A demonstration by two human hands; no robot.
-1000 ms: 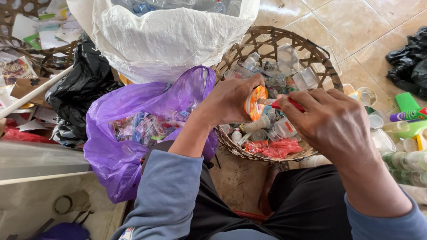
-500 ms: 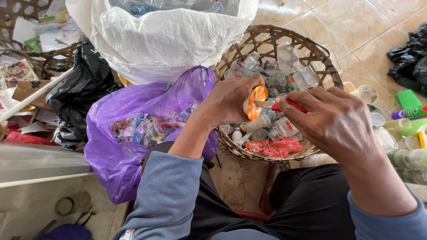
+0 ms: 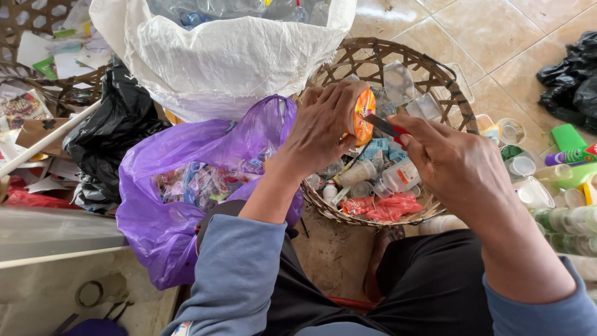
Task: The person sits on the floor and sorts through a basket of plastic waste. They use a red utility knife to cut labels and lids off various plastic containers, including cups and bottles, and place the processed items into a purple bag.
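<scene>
Over basket point(image 3: 435, 74): left hand point(image 3: 323, 127) fingers clamped on orange cup point(image 3: 362, 116); right hand point(image 3: 457, 165) gripping red-handled blade point(image 3: 384, 126), probably cutter, tip touching cup.

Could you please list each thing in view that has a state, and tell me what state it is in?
Left hand: gripping the orange container.
Right hand: holding a red-handled blade against it.
Purple bag: open, holding wrappers.
White sack: open, upright.
Woven basket: part full of plastic cups and small bottles.
</scene>
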